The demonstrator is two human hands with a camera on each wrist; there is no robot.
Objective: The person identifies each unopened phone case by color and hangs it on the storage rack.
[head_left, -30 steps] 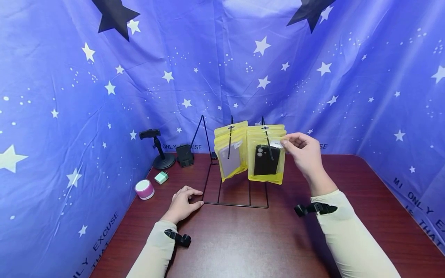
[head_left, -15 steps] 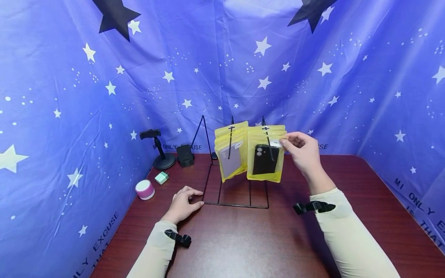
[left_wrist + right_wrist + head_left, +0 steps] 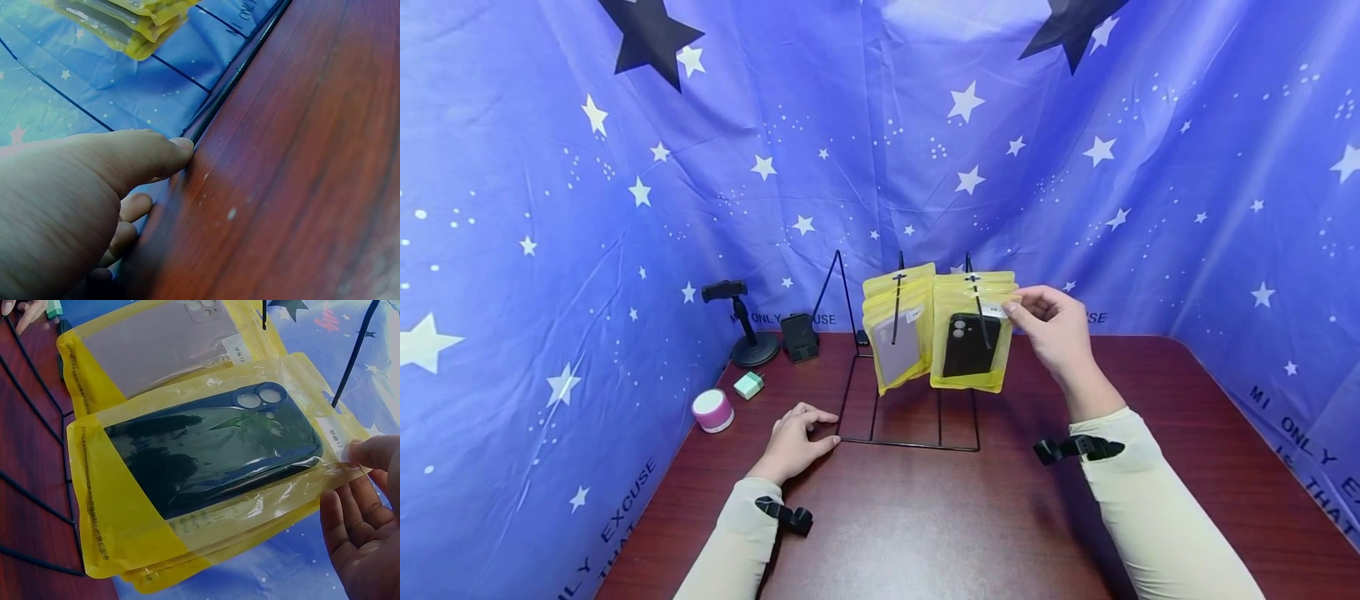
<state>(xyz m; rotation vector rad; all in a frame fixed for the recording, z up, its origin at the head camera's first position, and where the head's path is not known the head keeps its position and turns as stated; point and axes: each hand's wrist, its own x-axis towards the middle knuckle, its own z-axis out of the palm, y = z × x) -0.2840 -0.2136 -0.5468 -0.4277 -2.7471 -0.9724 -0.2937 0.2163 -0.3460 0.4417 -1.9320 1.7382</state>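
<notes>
A black wire display rack (image 3: 910, 445) stands on the table, with yellow zip bags hanging from its prongs. My left hand (image 3: 793, 442) holds the rack's front left corner; in the left wrist view its thumb (image 3: 178, 150) lies against the base wire. My right hand (image 3: 1056, 329) pinches the upper right edge of the front bag on the right prong, by its white label (image 3: 334, 440). That bagged phone case (image 3: 212, 450) is black with two round camera openings. The prong still passes through the bag's hanging hole. Beside it hangs a bagged pale lilac phone case (image 3: 897, 346).
Left of the rack stand a black phone holder (image 3: 752, 346) on a round base and a smaller black stand (image 3: 800, 336). Nearer lie a mint-green charger plug (image 3: 748, 384) and a pink jar-shaped item (image 3: 712, 411) with a white top. Starry blue cloth (image 3: 820, 125) hangs behind.
The front bag with the black case has shifted slightly left and tilted at its bottom, with my right hand still pinching it. My left hand has stayed at the rack corner.
</notes>
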